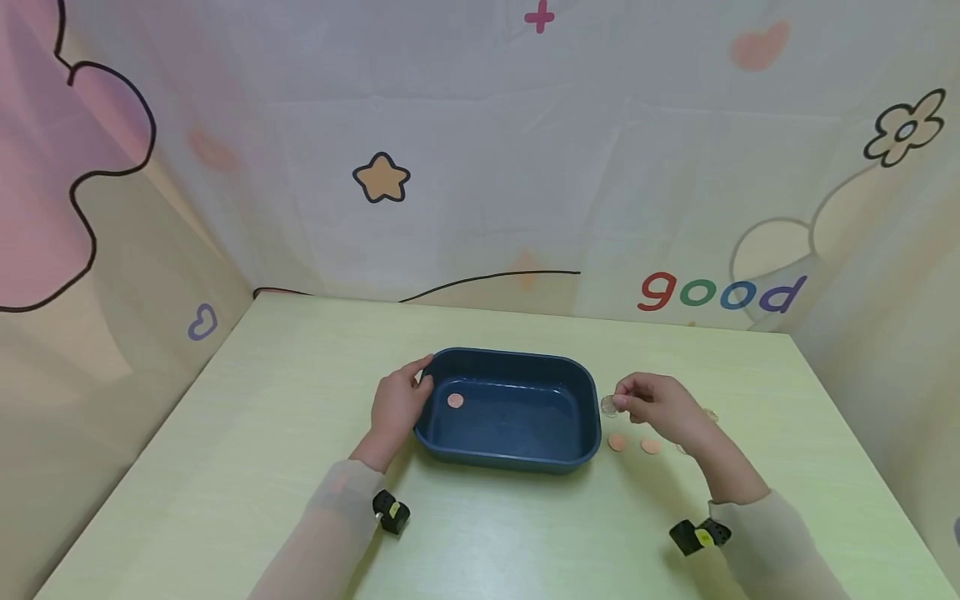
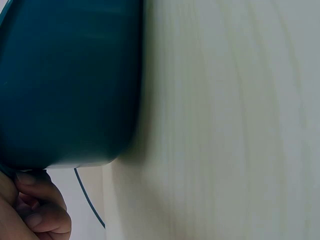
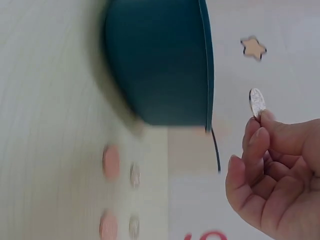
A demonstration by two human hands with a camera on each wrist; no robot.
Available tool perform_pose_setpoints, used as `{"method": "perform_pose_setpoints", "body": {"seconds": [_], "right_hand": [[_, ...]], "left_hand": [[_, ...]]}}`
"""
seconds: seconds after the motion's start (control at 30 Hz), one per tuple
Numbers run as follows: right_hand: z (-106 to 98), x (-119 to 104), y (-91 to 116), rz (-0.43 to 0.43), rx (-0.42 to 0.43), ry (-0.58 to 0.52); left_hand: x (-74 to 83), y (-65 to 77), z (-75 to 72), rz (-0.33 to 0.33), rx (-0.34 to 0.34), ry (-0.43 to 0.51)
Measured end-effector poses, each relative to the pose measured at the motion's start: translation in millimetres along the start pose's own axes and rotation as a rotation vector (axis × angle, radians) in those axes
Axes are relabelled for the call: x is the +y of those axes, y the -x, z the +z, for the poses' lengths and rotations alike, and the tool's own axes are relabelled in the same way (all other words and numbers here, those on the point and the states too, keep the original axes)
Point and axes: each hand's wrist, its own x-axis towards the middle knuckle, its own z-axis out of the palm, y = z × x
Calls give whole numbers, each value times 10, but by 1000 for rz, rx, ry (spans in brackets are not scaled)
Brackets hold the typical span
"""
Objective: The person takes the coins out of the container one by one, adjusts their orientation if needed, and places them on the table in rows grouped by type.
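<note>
A dark blue plastic tub (image 1: 517, 459) stands on the table, with one copper-coloured coin (image 1: 455, 401) lying inside near its left end. My left hand (image 1: 396, 407) grips the tub's left end, thumb at the rim; in the left wrist view its curled fingers (image 2: 47, 200) show beside the tub wall. Just off the tub's right end, my right hand (image 1: 660, 407) pinches a silvery coin (image 1: 608, 407) between thumb and forefinger. The right wrist view shows that coin (image 3: 257, 101) tilted up, above rim height.
Copper-coloured coins (image 1: 617, 442) lie on the table right of the tub, some partly hidden by my right wrist. Paler coins (image 3: 135, 175) lie behind them. A patterned cloth backdrop (image 1: 480, 200) rises at the table's far edge.
</note>
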Motion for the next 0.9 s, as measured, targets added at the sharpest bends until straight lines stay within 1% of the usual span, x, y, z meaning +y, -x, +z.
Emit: {"method": "perform_pose_setpoints", "body": {"seconds": [0.1,0.27,0.37,0.47,0.7,0.9], "right_hand": [[-94,124,53,30,20,17],[-275,286,141,114,38,41],[-388,389,180,146,54,59],[-500,499,199,178,58,78],[-716,747,219,262,37,98],[-830,959,223,296,48,94]], "left_hand": [[2,7,3,-2,-1,-1],[0,14,-5,-3,-4,1],[-5,14,-5,-6,-5,3],[-11,12,-4,-4,0,-2],[-16,3,-12,-13,-3,-1],[-12,5,-19,-4,-1,3]]}}
